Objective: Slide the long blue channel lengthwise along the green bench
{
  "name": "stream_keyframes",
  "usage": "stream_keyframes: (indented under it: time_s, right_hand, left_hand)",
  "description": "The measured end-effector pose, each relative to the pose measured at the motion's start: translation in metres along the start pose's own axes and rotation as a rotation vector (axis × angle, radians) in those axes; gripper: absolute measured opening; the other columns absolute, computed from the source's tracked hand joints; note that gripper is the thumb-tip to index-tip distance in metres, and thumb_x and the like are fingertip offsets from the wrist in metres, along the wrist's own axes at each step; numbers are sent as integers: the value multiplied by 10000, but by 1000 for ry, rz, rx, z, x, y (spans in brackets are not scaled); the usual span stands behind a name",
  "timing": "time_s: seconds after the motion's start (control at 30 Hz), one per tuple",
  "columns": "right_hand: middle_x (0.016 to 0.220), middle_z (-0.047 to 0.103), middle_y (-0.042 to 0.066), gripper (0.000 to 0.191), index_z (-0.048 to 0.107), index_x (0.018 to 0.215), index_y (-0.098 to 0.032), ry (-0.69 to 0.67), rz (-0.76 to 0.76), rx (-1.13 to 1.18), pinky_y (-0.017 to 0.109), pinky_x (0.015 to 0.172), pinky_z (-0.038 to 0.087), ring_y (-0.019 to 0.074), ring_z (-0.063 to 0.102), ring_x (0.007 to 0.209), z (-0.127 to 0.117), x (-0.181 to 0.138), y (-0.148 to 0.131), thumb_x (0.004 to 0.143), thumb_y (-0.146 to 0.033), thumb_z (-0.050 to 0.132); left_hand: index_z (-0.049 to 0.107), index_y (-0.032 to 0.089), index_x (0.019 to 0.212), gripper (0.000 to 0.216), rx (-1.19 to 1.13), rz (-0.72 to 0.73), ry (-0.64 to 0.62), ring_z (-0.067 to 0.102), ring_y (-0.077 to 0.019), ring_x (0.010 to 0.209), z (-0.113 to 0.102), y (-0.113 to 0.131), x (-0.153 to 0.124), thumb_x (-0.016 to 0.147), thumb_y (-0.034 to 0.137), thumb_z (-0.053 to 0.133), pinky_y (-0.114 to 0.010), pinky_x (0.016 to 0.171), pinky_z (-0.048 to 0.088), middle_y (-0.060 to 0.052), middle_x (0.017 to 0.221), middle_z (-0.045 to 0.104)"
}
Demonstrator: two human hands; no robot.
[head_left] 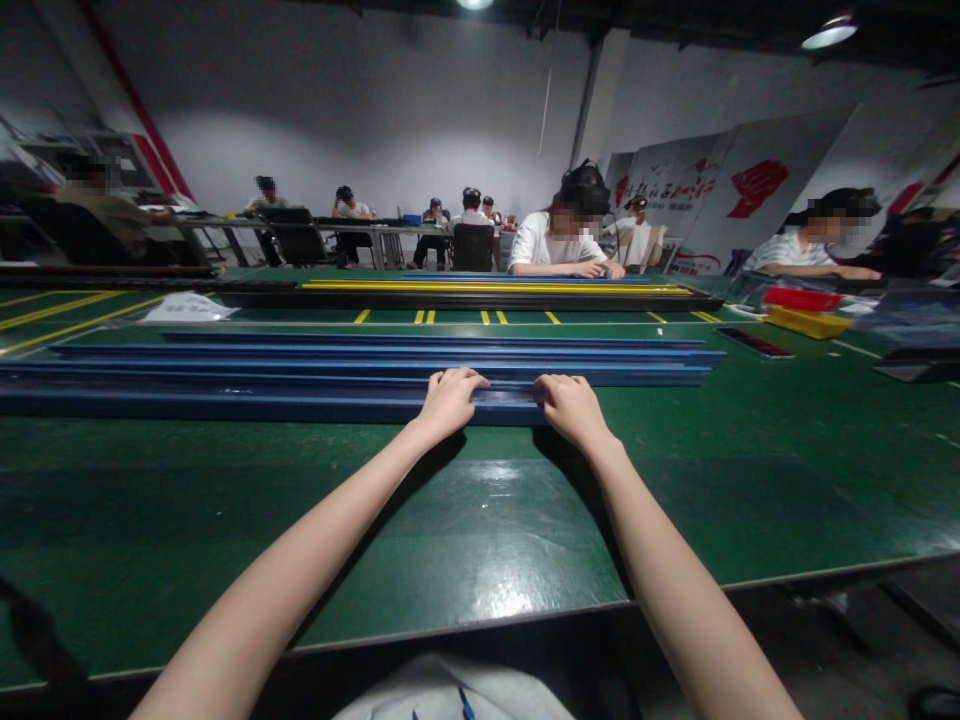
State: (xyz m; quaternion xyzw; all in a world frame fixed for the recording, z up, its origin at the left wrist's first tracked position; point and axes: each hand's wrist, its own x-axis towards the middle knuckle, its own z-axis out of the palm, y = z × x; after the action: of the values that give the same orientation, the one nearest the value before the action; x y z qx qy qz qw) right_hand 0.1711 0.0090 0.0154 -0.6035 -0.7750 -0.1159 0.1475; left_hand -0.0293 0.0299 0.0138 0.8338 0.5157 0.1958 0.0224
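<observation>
while grasping the nearest blue rail (300, 408) near one end with left hand (452, 398) and right hand (568, 402), avoid uneven lifting, liable to twist it against neighbouring rails (637, 368).

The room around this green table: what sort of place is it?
Probably a workshop or factory floor: long blue strips lie on a green worktable, and a co-worker opposite bends forward behind yellow strips.

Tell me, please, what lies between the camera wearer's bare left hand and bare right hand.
Between the left hand and right hand, the head view shows a short stretch of the nearest long blue grooved strip.
</observation>
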Motion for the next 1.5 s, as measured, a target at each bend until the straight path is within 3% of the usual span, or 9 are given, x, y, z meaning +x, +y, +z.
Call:
stream_keyframes:
  time_s: [0.23,0.5,0.63,0.8,1.03,1.23,1.5]
  right_hand:
    - [908,673,73,229,597,928,-178,-23,-31,0,272,789,309,177,584,856,-3,0,-3,805,-148,406]
    - [971,670,64,293,608,958,-173,-26,-89,185,230,765,372,155,597,885,-1,1,-3,797,-122,369]
    - [997,667,57,323,611,982,-173,71,29,283,229,792,395,155,597,914,2,3,5,775,-115,370]
    - [954,681,59,326,634,932,-188,215,321,346,252,777,421,170,608,903,6,5,20,776,-137,352]
    - [678,681,28,260,665,770,-217,153,626,522,240,666,441,157,630,698,16,5,36,748,-241,407]
    - [505,622,37,324,614,518,-197,26,637,691,231,587,443,149,599,544,22,5,43,733,-328,412]
    - [470,602,32,351,584,469,-180,11,621,779,218,565,430,134,586,501,29,5,46,722,-366,426]
  left_hand:
    - [607,255,1033,474,-22,-23,31,476,-192,1084,1,0,1,695,24,368,-365,923,334,-3,1146,581]
    - [614,230,1007,277,51,16,92,492,-201,1059,4,7,-2,861,275,383,-375,922,326,-29,1116,593]
    - [598,231,1039,271,74,29,80,476,-200,1083,5,6,-3,858,292,405,-368,926,321,-36,1140,576]
    - [597,227,1028,262,84,55,112,490,-190,1068,7,5,-3,869,273,394,-361,914,323,-36,1132,582]
    - [617,193,879,272,167,274,294,545,-183,929,14,12,-8,902,295,365,-386,903,303,-35,947,647]
    - [601,169,945,270,284,419,384,554,-188,867,28,12,-16,892,318,381,-369,851,340,-52,947,642]
    - [575,152,1012,254,306,417,434,546,-200,915,36,14,-22,873,286,410,-362,827,356,-73,1000,629]
